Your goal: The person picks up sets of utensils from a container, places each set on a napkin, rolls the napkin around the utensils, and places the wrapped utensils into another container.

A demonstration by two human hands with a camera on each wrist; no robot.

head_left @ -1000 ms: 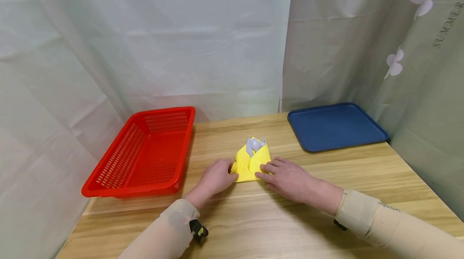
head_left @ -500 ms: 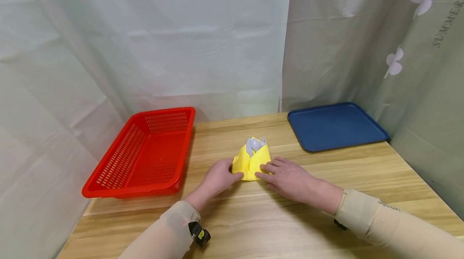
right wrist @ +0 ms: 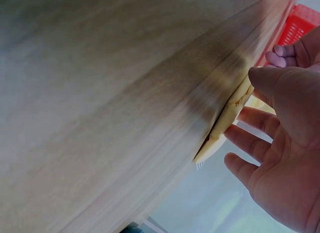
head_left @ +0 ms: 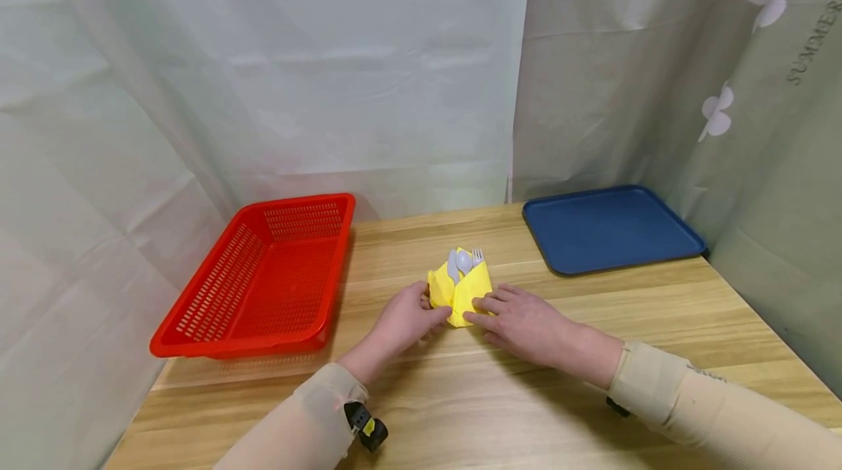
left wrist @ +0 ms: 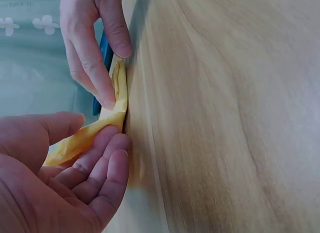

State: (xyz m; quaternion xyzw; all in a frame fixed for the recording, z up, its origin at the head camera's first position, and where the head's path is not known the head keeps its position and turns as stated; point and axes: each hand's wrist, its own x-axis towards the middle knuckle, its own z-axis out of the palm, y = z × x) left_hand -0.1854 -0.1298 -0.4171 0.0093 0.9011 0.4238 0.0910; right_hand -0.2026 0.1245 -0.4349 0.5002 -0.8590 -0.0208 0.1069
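A yellow napkin (head_left: 475, 292) lies folded into a pouch on the wooden table. From its top stick out a pale lilac knife (head_left: 452, 266), a spoon (head_left: 463, 261) and a fork (head_left: 477, 258), side by side. My left hand (head_left: 403, 320) holds the napkin's left edge between thumb and fingers. In the left wrist view the fingers lie under the raised yellow edge (left wrist: 80, 142), with the thumb above it. My right hand (head_left: 526, 325) rests its fingertips on the napkin's right side. The right wrist view shows those fingers spread against the napkin (right wrist: 227, 115). The cutlery's lower ends are hidden inside.
A red plastic basket (head_left: 337, 265) with slotted sides stands at the left of the table (head_left: 454, 411). A blue tray (head_left: 612, 232) lies at the back right, close to the curtain. Pale curtains (head_left: 329, 75) enclose the table at the back and sides.
My left hand has moved slightly right and folded the napkin's left edge inward, so the pouch is narrower. The right hand, knife, spoon and fork have stayed in place.
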